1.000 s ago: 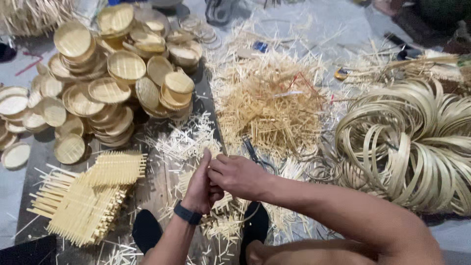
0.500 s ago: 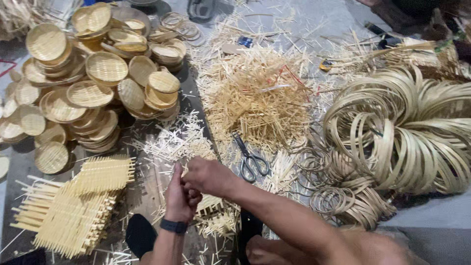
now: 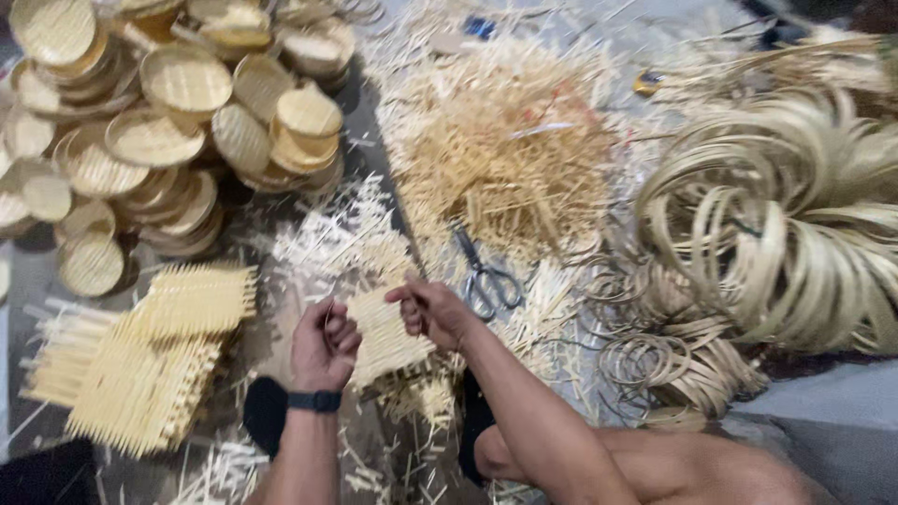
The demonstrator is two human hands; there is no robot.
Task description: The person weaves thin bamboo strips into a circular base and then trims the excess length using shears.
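The biggest mass, the coiled strips point(image 3: 786, 234), lay far to the right of the grip, with the loose slivers point(image 3: 505, 140) heaped beyond it and the scissors point(image 3: 486, 276) just past the right hand. Far off to the upper left of the grip stood the stacked round trays point(image 3: 178, 112); nearer on the left lay the finished mats point(image 3: 150, 365), flat and fringed.

Between the two hands sat the small mat point(image 3: 383, 332), a woven panel of thin slats lying on the floor. The left hand point(image 3: 323, 346) was curled shut at the mat's left edge, seemingly pressing or pinching it, though what the fingers held is hidden. The right hand point(image 3: 432, 309) was pinched closed over the mat's upper right corner, apparently on a slat end; the slat itself is too thin and blurred to make out.

The step looked like weaving: working a slat into the panel. The next move would call for a steady left hand holding the weave and a fine, straight push or pull along the slat's line.

The mat's long axis ran diagonally, from lower right near the person up toward the upper left, its slat ends pointing outward on both sides.
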